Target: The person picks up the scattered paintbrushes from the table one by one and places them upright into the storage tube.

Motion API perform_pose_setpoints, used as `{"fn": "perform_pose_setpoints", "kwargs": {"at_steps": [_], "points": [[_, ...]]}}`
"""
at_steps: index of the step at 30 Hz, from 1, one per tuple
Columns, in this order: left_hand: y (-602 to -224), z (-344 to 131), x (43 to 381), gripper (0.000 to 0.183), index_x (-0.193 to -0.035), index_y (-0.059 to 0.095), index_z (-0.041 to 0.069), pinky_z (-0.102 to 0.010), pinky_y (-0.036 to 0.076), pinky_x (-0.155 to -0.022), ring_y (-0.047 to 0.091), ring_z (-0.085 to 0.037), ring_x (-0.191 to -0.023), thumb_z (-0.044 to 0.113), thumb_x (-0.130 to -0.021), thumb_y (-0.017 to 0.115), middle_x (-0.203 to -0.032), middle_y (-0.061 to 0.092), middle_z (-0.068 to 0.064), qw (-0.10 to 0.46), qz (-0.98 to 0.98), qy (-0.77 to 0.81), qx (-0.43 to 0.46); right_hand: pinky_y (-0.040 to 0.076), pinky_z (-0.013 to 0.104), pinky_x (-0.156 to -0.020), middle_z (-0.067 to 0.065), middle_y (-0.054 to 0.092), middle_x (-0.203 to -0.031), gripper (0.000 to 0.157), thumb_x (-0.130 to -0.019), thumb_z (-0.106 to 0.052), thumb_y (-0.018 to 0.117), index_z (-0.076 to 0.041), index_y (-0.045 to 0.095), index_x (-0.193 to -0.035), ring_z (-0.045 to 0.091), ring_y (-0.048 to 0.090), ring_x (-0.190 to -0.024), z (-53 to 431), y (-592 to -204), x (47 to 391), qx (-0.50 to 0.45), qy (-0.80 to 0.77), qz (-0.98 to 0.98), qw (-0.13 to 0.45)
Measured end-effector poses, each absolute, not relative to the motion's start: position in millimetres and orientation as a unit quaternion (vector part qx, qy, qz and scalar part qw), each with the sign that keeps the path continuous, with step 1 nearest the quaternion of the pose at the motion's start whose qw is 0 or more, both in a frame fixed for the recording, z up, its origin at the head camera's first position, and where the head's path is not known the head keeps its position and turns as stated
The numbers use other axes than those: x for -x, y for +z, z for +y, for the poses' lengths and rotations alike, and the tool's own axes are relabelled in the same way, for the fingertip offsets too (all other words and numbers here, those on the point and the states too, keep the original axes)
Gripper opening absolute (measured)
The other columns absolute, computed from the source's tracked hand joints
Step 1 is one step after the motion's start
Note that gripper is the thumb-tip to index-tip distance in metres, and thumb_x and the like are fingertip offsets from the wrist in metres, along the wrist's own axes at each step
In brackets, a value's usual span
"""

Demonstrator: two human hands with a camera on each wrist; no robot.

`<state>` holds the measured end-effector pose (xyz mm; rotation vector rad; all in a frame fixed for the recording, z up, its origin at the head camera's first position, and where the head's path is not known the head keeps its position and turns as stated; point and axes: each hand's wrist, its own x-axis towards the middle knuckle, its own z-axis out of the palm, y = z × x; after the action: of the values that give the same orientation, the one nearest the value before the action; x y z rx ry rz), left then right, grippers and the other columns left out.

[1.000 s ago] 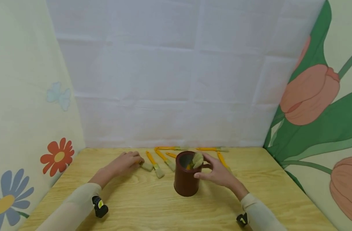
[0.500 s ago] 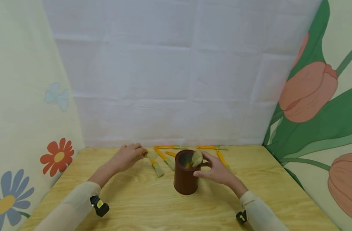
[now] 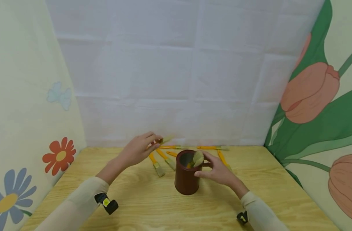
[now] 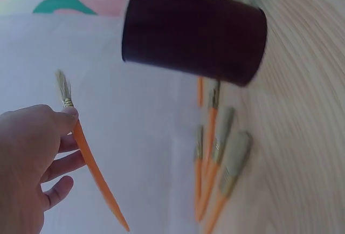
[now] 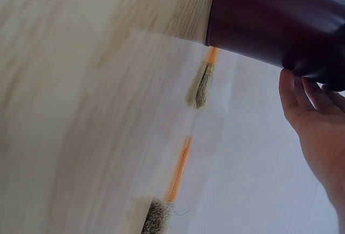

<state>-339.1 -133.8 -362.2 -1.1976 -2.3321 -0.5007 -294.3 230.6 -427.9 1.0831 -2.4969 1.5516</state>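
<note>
In the head view my left hand [image 3: 139, 148] is raised over the back left of the table, pinching a paintbrush [image 4: 92, 161] near its ferrule. The brush has pale bristles and an orange handle, which slants downward in the left wrist view. A dark red mug [image 3: 186, 181] stands upright at the middle of the table. My right hand [image 3: 219, 170] holds it at the handle side, thumb at the front of the rim and fingers behind. Inside the mug leans another brush, its bristles [image 3: 197, 159] sticking out over the rim.
Several more orange-handled paintbrushes [image 3: 156, 165] lie on the wooden table [image 3: 153, 205], left of and behind the mug. Two lie to the right, one brush [image 3: 212, 148] along the back edge. A white cloth [image 3: 153, 80] hangs behind, with flower-printed panels at both sides.
My left hand has picked the paintbrush up from the left of the table and moved up and to the right. My right hand and the mug stay where they were.
</note>
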Motion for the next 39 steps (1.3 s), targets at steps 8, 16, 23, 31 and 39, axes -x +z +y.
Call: {"fn": "perform_pose_setpoints", "kwargs": {"at_steps": [8,16,23,31,39], "points": [[-331,-96,324,0.032,-0.134,0.063,0.013,-0.035,0.053,-0.074,0.061,-0.01,-0.097,0.026,-0.105,0.061,-0.117,0.062,0.004,0.206,-0.832,-0.262,0.444,0.048,0.041,-0.102,0.005,0.046,-0.152,0.077,-0.093,-0.019,0.079,-0.018,0.037,-0.158,0.023,0.051,-0.132,232,-429,293,-0.346,0.495,-0.797,0.012],[-318,-67,311,0.034,-0.138,0.06,0.011,-0.034,0.053,-0.081,0.062,-0.012,-0.105,0.025,-0.107,0.057,-0.124,0.062,0.001,0.175,-0.792,-0.36,0.46,0.047,0.042,-0.102,0.002,0.048,-0.151,0.076,-0.092,-0.015,0.08,-0.022,0.041,-0.156,0.021,0.052,-0.131,232,-431,292,-0.339,0.506,-0.793,0.007],[-316,-47,305,0.032,-0.136,0.057,0.011,-0.035,0.052,-0.088,0.062,-0.018,-0.108,0.022,-0.106,0.059,-0.124,0.06,-0.001,0.181,-0.755,-0.433,0.458,0.048,0.041,-0.101,0.004,0.048,-0.15,0.075,-0.093,-0.015,0.079,-0.018,0.039,-0.157,0.022,0.053,-0.13,231,-431,294,-0.354,0.502,-0.789,0.013],[-333,-32,307,0.028,-0.13,0.057,0.011,-0.038,0.053,-0.091,0.063,-0.016,-0.108,0.022,-0.104,0.063,-0.116,0.06,-0.001,0.154,-0.744,-0.48,0.439,0.048,0.043,-0.101,0.004,0.05,-0.149,0.075,-0.093,-0.018,0.078,-0.023,0.039,-0.157,0.022,0.053,-0.129,229,-428,294,-0.352,0.504,-0.789,0.006],[-356,-25,313,0.027,-0.127,0.061,0.015,-0.046,0.05,-0.091,0.06,-0.013,-0.107,0.028,-0.104,0.064,-0.114,0.062,0.006,0.169,-0.78,-0.434,0.418,0.047,0.046,-0.101,0.004,0.048,-0.15,0.075,-0.093,-0.014,0.078,-0.019,0.039,-0.157,0.023,0.052,-0.131,228,-427,295,-0.352,0.502,-0.79,0.005]]}}
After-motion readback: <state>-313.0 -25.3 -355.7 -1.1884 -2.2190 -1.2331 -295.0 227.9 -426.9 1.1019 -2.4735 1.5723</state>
